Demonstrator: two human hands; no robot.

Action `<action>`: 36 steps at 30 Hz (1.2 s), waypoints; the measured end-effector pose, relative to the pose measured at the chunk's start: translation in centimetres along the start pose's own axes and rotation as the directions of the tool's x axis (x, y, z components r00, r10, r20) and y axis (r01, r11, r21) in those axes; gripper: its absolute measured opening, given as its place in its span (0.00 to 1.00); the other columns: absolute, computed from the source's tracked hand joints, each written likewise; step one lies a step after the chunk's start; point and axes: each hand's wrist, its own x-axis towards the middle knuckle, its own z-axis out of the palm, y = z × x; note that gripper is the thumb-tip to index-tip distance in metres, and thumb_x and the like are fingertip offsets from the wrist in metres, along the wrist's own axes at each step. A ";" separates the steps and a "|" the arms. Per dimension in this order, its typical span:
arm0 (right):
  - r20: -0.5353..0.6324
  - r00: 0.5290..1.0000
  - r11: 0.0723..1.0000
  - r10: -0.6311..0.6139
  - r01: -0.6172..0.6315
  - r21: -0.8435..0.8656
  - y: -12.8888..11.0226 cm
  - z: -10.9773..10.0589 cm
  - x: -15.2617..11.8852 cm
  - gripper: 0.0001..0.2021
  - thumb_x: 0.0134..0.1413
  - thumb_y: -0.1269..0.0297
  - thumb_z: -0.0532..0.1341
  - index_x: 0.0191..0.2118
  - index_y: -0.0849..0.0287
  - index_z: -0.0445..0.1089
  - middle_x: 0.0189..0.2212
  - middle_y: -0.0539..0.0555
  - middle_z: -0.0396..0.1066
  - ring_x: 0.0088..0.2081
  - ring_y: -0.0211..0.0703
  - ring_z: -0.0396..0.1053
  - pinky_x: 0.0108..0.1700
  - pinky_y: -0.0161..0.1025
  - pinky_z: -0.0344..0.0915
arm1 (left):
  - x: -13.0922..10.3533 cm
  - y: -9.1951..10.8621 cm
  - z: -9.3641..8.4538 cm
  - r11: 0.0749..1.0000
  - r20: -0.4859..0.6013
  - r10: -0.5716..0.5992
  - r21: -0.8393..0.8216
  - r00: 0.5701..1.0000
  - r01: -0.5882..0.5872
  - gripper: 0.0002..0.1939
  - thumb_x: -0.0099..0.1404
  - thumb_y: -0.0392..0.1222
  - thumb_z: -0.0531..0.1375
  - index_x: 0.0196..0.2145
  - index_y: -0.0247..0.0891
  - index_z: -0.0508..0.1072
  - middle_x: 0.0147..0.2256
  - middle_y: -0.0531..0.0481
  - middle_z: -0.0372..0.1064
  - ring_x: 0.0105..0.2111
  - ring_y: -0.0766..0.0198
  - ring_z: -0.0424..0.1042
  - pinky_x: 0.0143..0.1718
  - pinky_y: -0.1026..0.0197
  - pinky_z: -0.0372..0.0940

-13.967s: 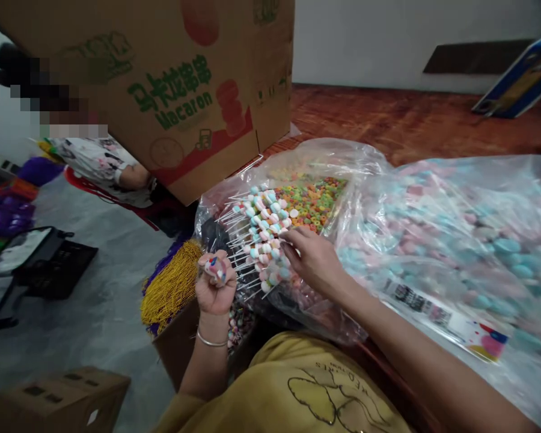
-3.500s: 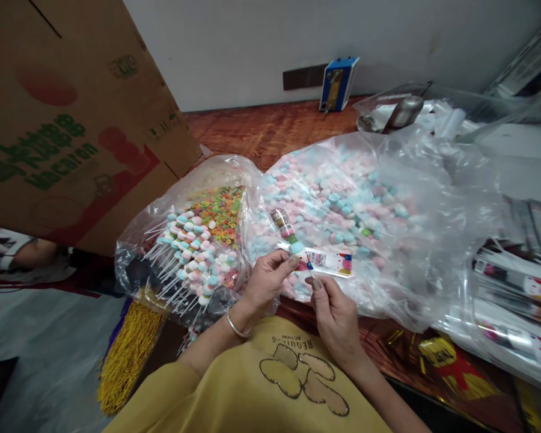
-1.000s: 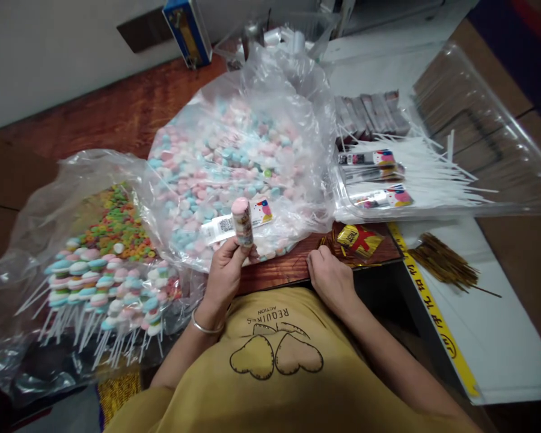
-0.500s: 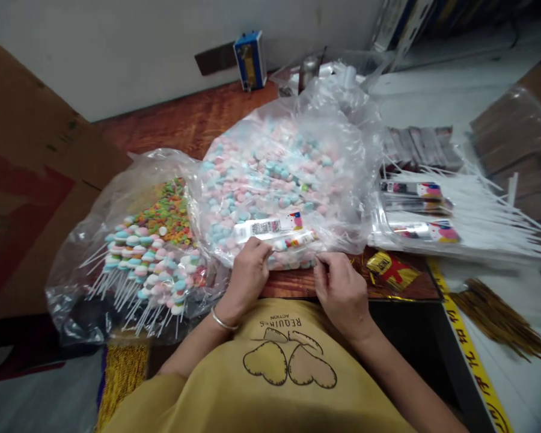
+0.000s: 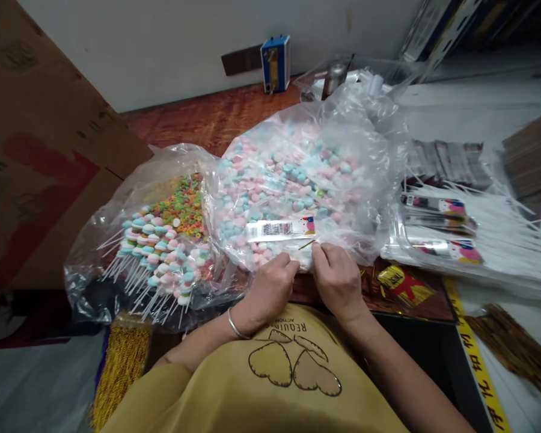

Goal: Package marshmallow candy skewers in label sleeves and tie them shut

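My left hand [image 5: 273, 291] is closed just in front of the large bag, its fingertips pressed together on something I cannot make out. Close by on the right, my right hand [image 5: 337, 279] pinches a thin gold twist tie [image 5: 306, 245], which sticks out leftward from the fingertips. Crinkled clear plastic shows between the two hands. Beyond them, a printed clear wrapper [image 5: 282, 229] with a colourful end lies on the big clear bag [image 5: 365, 156] of pink, blue and white marshmallows [image 5: 293, 171].
Marshmallow skewers [image 5: 155, 246] lie on an open bag of colourful ring-shaped pieces [image 5: 187, 201] at left, beside a cardboard box [image 5: 49, 180]. To the right are white sticks [image 5: 500, 222], printed wrappers [image 5: 433, 205], a gold twist-tie pack [image 5: 403, 284] and loose ties [image 5: 514, 346].
My hands have drawn closer together. The wrapped candy stick seen between them is now hidden, and a gold twist tie shows at my right fingertips. The view has shifted left.
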 end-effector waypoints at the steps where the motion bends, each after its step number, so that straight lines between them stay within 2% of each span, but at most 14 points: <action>1: -0.007 1.000 0.999 -0.023 0.024 0.024 0.1 -0.1 0.0 0.10 0.68 0.77 0.54 0.44 0.66 0.73 0.34 0.62 0.74 0.36 0.50 0.67 0.37 0.45 0.61 | 0.0 0.0 0.1 1.000 -0.015 0.004 -0.006 1.000 -0.004 0.11 0.71 0.27 0.52 0.39 0.36 0.73 0.33 0.48 0.67 0.31 0.61 0.66 0.30 0.61 0.63; 5: -0.034 0.983 0.975 -0.180 0.183 0.126 0.0 -0.5 -0.3 0.08 0.67 0.77 0.57 0.44 0.66 0.74 0.37 0.63 0.76 0.39 0.50 0.70 0.40 0.45 0.65 | 0.2 -0.3 0.6 0.999 -0.059 -0.009 -0.031 0.998 0.007 0.11 0.73 0.30 0.51 0.38 0.35 0.72 0.33 0.47 0.68 0.30 0.62 0.65 0.30 0.61 0.64; 10: -0.072 0.978 0.964 -0.198 0.208 0.166 -0.3 -0.6 -0.9 0.08 0.64 0.79 0.59 0.46 0.70 0.73 0.37 0.66 0.78 0.39 0.52 0.72 0.40 0.46 0.67 | 0.4 -0.9 1.0 0.994 -0.127 -0.061 -0.101 0.990 0.048 0.09 0.75 0.33 0.52 0.41 0.37 0.72 0.34 0.48 0.69 0.31 0.62 0.67 0.33 0.61 0.65; 15: -0.095 0.984 0.963 -0.152 0.169 0.211 -0.5 -0.2 -1.2 0.10 0.66 0.78 0.57 0.49 0.67 0.71 0.36 0.64 0.79 0.38 0.50 0.73 0.39 0.45 0.68 | 0.7 -1.2 1.2 0.982 -0.243 -0.073 -0.186 0.967 0.027 0.07 0.76 0.36 0.52 0.47 0.36 0.68 0.37 0.47 0.72 0.34 0.62 0.71 0.36 0.60 0.67; 19: -0.117 0.984 0.967 -0.133 0.155 0.201 -0.6 0.0 -1.3 0.09 0.66 0.78 0.57 0.48 0.65 0.71 0.36 0.62 0.80 0.37 0.49 0.75 0.39 0.44 0.68 | 0.7 -1.3 1.5 0.982 -0.271 -0.062 -0.186 0.961 0.011 0.09 0.76 0.36 0.52 0.51 0.36 0.67 0.38 0.46 0.73 0.35 0.62 0.72 0.37 0.60 0.67; 21: -0.106 0.992 0.967 -0.062 0.086 0.240 -0.7 0.1 -1.3 0.07 0.66 0.76 0.59 0.47 0.65 0.72 0.35 0.61 0.80 0.35 0.47 0.75 0.38 0.43 0.67 | 0.6 -1.4 1.6 0.983 -0.270 -0.065 -0.184 0.961 0.015 0.08 0.76 0.36 0.52 0.49 0.37 0.68 0.37 0.47 0.72 0.34 0.62 0.71 0.36 0.60 0.66; 23: -0.060 0.993 0.929 0.097 -0.069 0.364 -0.8 0.2 -1.2 0.04 0.67 0.73 0.60 0.43 0.62 0.73 0.33 0.58 0.79 0.34 0.45 0.75 0.37 0.41 0.68 | 0.5 -1.5 1.7 0.982 -0.259 -0.064 -0.188 0.964 0.015 0.07 0.77 0.37 0.52 0.45 0.37 0.68 0.35 0.48 0.71 0.33 0.63 0.70 0.35 0.61 0.65; 25: 0.028 0.946 0.797 0.323 -0.288 0.532 -1.0 0.2 -1.0 0.04 0.67 0.71 0.61 0.39 0.59 0.73 0.32 0.54 0.78 0.33 0.42 0.75 0.37 0.38 0.68 | 0.4 -1.5 1.7 0.983 -0.237 -0.060 -0.185 0.970 0.016 0.07 0.77 0.38 0.51 0.42 0.38 0.69 0.34 0.49 0.70 0.33 0.63 0.69 0.34 0.61 0.64; 27: 0.154 0.836 0.571 0.526 -0.481 0.665 -1.2 0.2 -0.5 0.05 0.65 0.68 0.63 0.35 0.57 0.73 0.29 0.51 0.77 0.31 0.40 0.74 0.36 0.36 0.69 | 0.3 -1.5 1.7 0.984 -0.222 -0.054 -0.179 0.974 0.014 0.08 0.77 0.38 0.51 0.42 0.38 0.69 0.34 0.49 0.69 0.32 0.64 0.68 0.34 0.62 0.64; 29: 0.289 0.709 0.336 0.643 -0.601 0.726 -1.5 0.2 -0.1 0.07 0.63 0.64 0.64 0.33 0.57 0.73 0.27 0.49 0.76 0.28 0.39 0.72 0.33 0.36 0.69 | 0.3 -1.4 1.7 0.985 -0.210 -0.041 -0.172 0.977 0.004 0.08 0.77 0.38 0.51 0.41 0.37 0.70 0.33 0.49 0.69 0.32 0.64 0.68 0.33 0.62 0.63; 31: 0.395 0.622 0.172 0.676 -0.655 0.736 -1.8 0.2 0.3 0.09 0.61 0.61 0.65 0.31 0.58 0.73 0.25 0.48 0.74 0.27 0.39 0.69 0.32 0.35 0.68 | 0.3 -1.3 1.8 0.987 -0.203 -0.023 -0.159 0.979 -0.010 0.09 0.77 0.37 0.51 0.40 0.37 0.70 0.33 0.49 0.69 0.32 0.64 0.67 0.33 0.62 0.63; 33: 0.448 0.578 0.104 0.682 -0.682 0.724 -2.1 0.4 0.5 0.10 0.60 0.59 0.65 0.30 0.58 0.73 0.24 0.49 0.73 0.26 0.38 0.68 0.31 0.36 0.67 | 0.3 -1.2 1.9 0.989 -0.211 -0.012 -0.146 0.977 -0.020 0.10 0.77 0.36 0.51 0.38 0.36 0.70 0.32 0.49 0.69 0.32 0.64 0.67 0.33 0.62 0.63; 36: 0.444 0.552 0.124 0.706 -0.713 0.690 -2.3 0.7 0.3 0.12 0.59 0.57 0.65 0.30 0.59 0.73 0.23 0.48 0.72 0.24 0.37 0.64 0.29 0.35 0.63 | 0.3 -1.2 2.0 0.988 -0.243 -0.020 -0.155 0.970 -0.019 0.09 0.77 0.36 0.52 0.38 0.37 0.70 0.32 0.49 0.69 0.32 0.64 0.69 0.34 0.62 0.64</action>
